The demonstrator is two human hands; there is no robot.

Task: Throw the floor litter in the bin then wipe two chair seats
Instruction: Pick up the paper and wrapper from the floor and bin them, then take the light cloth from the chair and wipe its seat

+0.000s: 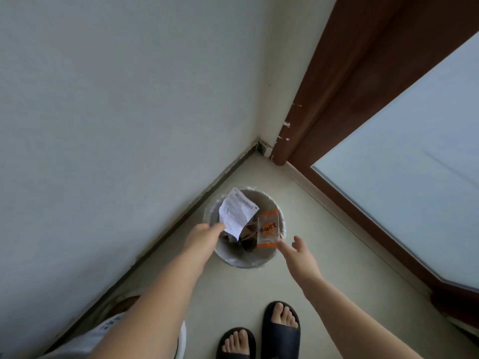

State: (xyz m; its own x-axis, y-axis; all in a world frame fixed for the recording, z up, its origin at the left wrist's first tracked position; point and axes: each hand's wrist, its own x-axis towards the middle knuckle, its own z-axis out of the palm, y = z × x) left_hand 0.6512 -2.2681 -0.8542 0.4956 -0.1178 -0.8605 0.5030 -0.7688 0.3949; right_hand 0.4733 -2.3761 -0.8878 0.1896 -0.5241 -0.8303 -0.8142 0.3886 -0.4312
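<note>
A round grey bin (255, 263) with a clear liner stands on the floor in the corner, with dark rubbish inside. My left hand (202, 235) pinches a creased white printed paper (237, 212) above the bin's left side. My right hand (298, 251) is over the bin's right rim, fingers spread. A clear plastic wrapper with orange print (268, 230) is just off its fingertips above the bin; I cannot tell whether the fingers touch it.
A white wall (116, 112) runs along the left. A brown door frame (344, 81) and frosted glass panel (414, 156) stand to the right. My feet in dark slippers (281, 325) are on the pale floor. A white object (181, 340) sits at the bottom left.
</note>
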